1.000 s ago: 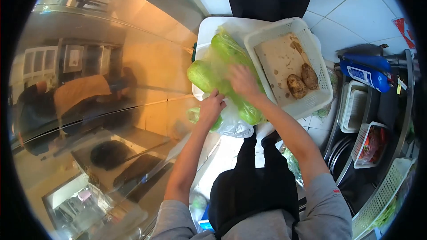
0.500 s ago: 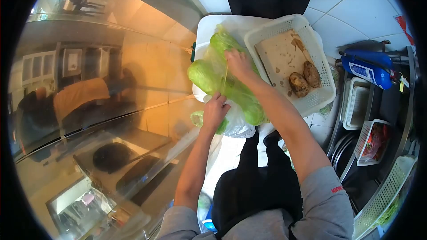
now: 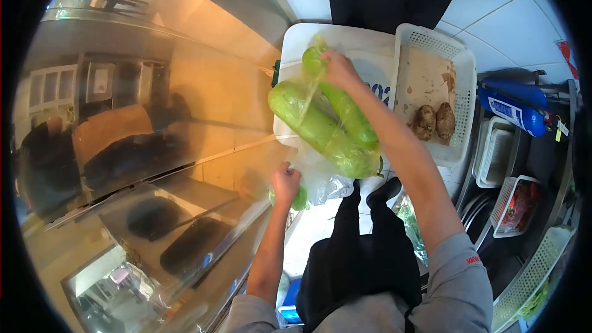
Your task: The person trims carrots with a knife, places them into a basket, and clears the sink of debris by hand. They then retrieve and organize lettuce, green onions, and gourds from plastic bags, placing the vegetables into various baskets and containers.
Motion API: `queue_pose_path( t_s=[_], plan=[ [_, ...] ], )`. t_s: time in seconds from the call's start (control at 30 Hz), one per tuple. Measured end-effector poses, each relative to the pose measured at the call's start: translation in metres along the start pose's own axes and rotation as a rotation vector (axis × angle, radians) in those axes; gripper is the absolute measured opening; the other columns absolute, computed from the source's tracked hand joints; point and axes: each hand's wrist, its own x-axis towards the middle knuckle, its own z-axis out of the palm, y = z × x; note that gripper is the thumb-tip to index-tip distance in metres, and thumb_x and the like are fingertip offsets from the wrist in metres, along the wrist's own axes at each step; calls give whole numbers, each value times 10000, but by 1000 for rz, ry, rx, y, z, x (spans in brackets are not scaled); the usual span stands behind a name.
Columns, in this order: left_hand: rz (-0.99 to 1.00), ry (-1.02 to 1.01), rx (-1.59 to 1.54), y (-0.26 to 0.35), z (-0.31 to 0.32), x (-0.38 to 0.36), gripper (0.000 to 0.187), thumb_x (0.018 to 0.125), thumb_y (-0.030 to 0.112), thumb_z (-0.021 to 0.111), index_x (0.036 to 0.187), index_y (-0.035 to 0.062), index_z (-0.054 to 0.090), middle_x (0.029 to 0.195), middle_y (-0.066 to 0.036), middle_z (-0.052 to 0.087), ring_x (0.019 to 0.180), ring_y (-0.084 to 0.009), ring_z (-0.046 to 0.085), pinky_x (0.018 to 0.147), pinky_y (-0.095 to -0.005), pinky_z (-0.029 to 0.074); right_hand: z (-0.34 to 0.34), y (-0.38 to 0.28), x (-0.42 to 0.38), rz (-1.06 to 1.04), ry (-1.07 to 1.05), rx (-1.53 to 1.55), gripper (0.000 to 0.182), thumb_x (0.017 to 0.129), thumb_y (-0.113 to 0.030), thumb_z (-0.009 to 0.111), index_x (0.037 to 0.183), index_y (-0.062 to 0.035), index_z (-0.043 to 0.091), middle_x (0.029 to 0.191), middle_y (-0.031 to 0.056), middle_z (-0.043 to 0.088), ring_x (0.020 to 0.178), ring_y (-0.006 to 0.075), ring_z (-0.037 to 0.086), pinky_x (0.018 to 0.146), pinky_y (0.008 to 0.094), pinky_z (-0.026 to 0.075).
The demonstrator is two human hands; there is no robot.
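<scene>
Long pale-green gourds [image 3: 317, 128] lie in a thin clear plastic bag [image 3: 305, 102] on a white lid-like surface [image 3: 376, 61]. My right hand [image 3: 340, 71] is closed on the bag's film at the far end, beside the top of a gourd. Lower left, my left hand [image 3: 285, 183] makes a fist around a whitish plastic bag [image 3: 330, 188]. Just under that fist shows part of another green vegetable [image 3: 300, 199]. Film stretches between the two hands, over the gourds.
Right of the gourds stands a white perforated basket [image 3: 465, 108] with two brown root vegetables [image 3: 424, 122]. A steel cabinet wall [image 3: 216, 111] runs along the left. At right, a rack holds a blue cylinder [image 3: 512, 102] and a small basket of red items [image 3: 521, 203].
My left hand has moved down and left, pulling away from the gourds. My right hand has shifted slightly right and up. The gourds show more fully, and the basket sits further right.
</scene>
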Motion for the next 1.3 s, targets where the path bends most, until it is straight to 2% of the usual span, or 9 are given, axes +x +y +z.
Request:
queue_pose_path(
  t_s=[0.07,0.13,0.23,0.33,0.43,0.67,0.97,1.17,1.3],
  plan=[
    [-29,-15,-45,24,-5,4,213,687,154,634,766,-21,541,727,-170,545,617,-314,546,566,-387,420,-11,-22,-62,-289,253,134,452,659,32,559,1093,-22,443,1123,230,444,1050,391,429,880,421,383],
    [58,76,-158,33,5,28,374,719,219,644,1002,18,504,755,-163,572,633,-309,568,575,-396,426,9,-22,-113,-170,379,169,571,606,26,595,1145,-18,414,1096,211,418,1091,369,403,899,378,370],
    [-49,49,50,86,1,44,737,731,337,647,1318,124,255,825,-168,588,707,-341,581,624,-412,443,62,-10,-145,-103,243,230,561,656,-37,602,1178,-18,398,1109,228,437,1066,389,416,903,417,362],
    [135,225,0,71,20,82,779,723,385,633,1355,193,221,905,-165,564,742,-357,582,630,-428,456,74,-5,-117,66,155,-6,602,711,-157,603,1244,-26,354,1171,244,428,1102,391,407,924,437,351],
    [150,266,348,91,6,96,772,710,384,628,1361,241,237,1012,-162,534,744,-358,588,613,-438,471,78,12,-86,146,-302,-136,843,682,-290,624,1362,-65,178,1220,288,395,1154,432,381,943,501,341],
    [398,81,645,113,0,120,404,763,238,579,1150,154,503,1176,-116,474,772,-303,595,600,-409,473,97,30,-76,232,-295,-81,776,694,-170,544,1361,-82,157,1155,274,460,1090,435,452,902,496,386],
    [146,308,325,80,-42,178,129,815,149,484,873,34,500,793,-127,582,736,-300,578,674,-389,427,46,0,-105,202,-299,113,1040,462,-255,782,1335,-79,243,1233,203,444,1122,352,445,948,389,367],
    [343,27,-134,52,-46,253,211,877,213,378,754,64,463,676,-25,498,628,-138,471,563,-323,410,16,-8,-126,77,-146,228,1032,451,-221,800,1317,-59,264,1260,192,412,1158,331,412,968,392,345],
    [182,-69,-702,51,-25,277,248,900,262,333,783,78,451,750,-27,516,652,-129,496,564,-292,432,-12,-17,-150,-34,4,363,1027,458,-222,831,1306,-57,277,1239,174,432,1151,305,428,969,389,341]
  ],
)
